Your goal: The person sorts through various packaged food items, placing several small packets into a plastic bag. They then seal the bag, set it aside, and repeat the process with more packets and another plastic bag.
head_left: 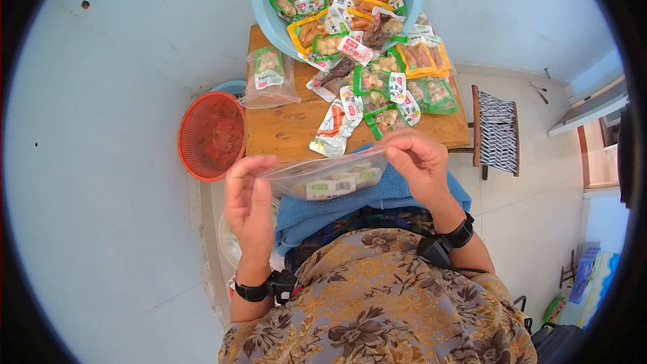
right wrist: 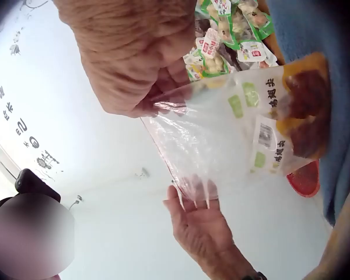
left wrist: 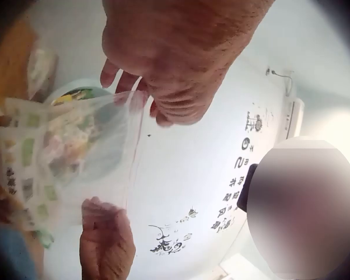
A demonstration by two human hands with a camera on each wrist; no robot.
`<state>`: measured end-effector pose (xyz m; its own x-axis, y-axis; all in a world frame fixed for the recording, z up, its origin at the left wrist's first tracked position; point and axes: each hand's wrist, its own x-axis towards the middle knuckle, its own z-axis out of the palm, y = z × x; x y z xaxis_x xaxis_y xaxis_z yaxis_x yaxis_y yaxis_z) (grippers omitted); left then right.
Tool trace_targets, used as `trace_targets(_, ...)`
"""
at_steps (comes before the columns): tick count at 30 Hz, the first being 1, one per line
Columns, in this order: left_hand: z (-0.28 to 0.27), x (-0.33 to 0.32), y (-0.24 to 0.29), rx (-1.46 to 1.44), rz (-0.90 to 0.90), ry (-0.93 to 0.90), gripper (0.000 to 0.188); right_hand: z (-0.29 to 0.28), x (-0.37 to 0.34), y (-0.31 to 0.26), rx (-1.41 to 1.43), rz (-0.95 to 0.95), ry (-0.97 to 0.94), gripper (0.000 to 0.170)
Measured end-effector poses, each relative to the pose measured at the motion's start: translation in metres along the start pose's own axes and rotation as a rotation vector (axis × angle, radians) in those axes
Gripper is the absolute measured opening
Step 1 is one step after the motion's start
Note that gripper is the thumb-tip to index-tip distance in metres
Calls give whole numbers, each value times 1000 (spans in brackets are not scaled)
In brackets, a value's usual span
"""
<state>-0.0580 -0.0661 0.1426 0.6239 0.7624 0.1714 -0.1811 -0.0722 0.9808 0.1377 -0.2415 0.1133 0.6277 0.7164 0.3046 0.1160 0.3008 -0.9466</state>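
Observation:
A clear zip bag (head_left: 286,176) with food packets inside is stretched between both hands above the lap. My right hand (head_left: 423,170) pinches its upper right corner between thumb and fingers. At the other end, my left hand (head_left: 251,205) touches the bag's edge, fingers extended and thumb apart; in the right wrist view the left hand (right wrist: 204,230) has its fingertips against the film. Printed packets (right wrist: 265,137) lie at the bottom of the bag, some with brown contents. The bag's mouth edge looks straight; whether it is sealed I cannot tell.
A blue basin (head_left: 261,7) heaped with packets stands on the wooden table (head_left: 273,141). Loose packets (head_left: 377,84) and another filled bag (head_left: 269,81) lie before it. A red basket (head_left: 214,136) is at the left, a woven stool (head_left: 497,131) at the right, a blue towel (head_left: 296,219) on the lap.

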Motion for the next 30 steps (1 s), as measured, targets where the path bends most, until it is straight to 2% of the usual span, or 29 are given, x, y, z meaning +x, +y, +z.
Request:
trace_targets(2, -1, 8, 14, 403, 314, -114, 40, 0, -2, 0, 4, -1, -3, 8)
trace_targets(3, 5, 11, 26, 403, 310, -115, 40, 1, -4, 0, 6, -5, 5, 8)
trace_targets(5, 20, 16, 49, 941, 563, -304, 50, 3, -4, -1, 10, -8, 12, 7)
trace_targets(6, 26, 17, 52, 943, 564, -302, 50, 4, -4, -3, -14, -8, 13, 6)
trace_targets(8, 38, 20, 54, 1124, 589, -430, 56, 5, -5, -4, -37, -8, 17, 5)
trace_targets(12, 51, 29, 52, 1049, 544, -493, 49, 5, -8, -9, -60, -32, -18, 6)
trace_targets(14, 53, 33, 44, 941, 520, -588, 32, 4, -8, -12, -88, -47, -39, 6)
trace_targets(15, 54, 34, 40, 936, 520, -591, 32, 4, -8, -13, -108, -61, -41, 6)
trace_targets(17, 55, 34, 34, 837, 534, -631, 18, 3, -9, -15, -131, -72, -42, 7)
trace_targets(24, 41, 36, 47, 791, 501, -618, 14, -1, -10, -18, -170, -94, -25, 5)
trace_targets(30, 23, 27, 60, 948, 456, -636, 14, -7, -20, -13, -116, -43, -5, 6)
